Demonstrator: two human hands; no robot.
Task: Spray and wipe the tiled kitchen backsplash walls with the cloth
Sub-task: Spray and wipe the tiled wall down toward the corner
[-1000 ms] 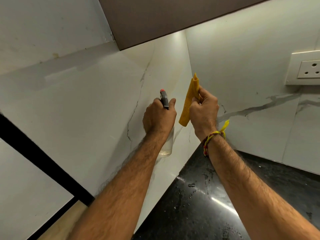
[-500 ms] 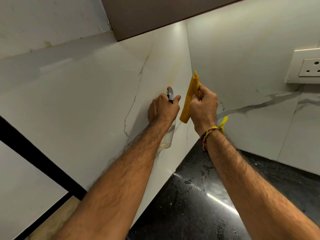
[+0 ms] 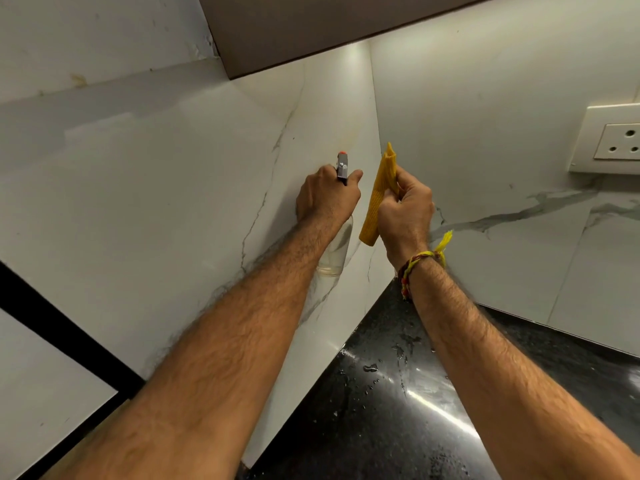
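Fingers [image 3: 313, 188] of the left hand [image 3: 325, 199] are wrapped round the neck of a clear plastic spray bottle [image 3: 334, 251] with a grey, orange-tipped nozzle [image 3: 342, 164], the thumb lying beside the trigger head; fingers [image 3: 403, 178] of the right hand [image 3: 405, 209] pinch a folded, ribbed yellow cloth [image 3: 377, 195]. From the head view, the one view given, both hands are raised into the inside corner where the two white, grey-veined tiled backsplash walls [image 3: 156, 174] meet. The bottle's long axis runs upright, body hanging below the fist, nozzle at the top and aimed away toward the corner, nearer the left-hand wall. The cloth also stands upright, its free ends above and below the grip, just beside the bottle and apart from it, with the right-hand wall [image 3: 485, 116] close behind; whether it touches the tile cannot be told. Judging by this, spraying falls to the left hand and wiping to the right. Below, the black speckled stone bench [image 3: 398, 410] shows droplets; a white wall socket [image 3: 613, 140] sits well to the right.
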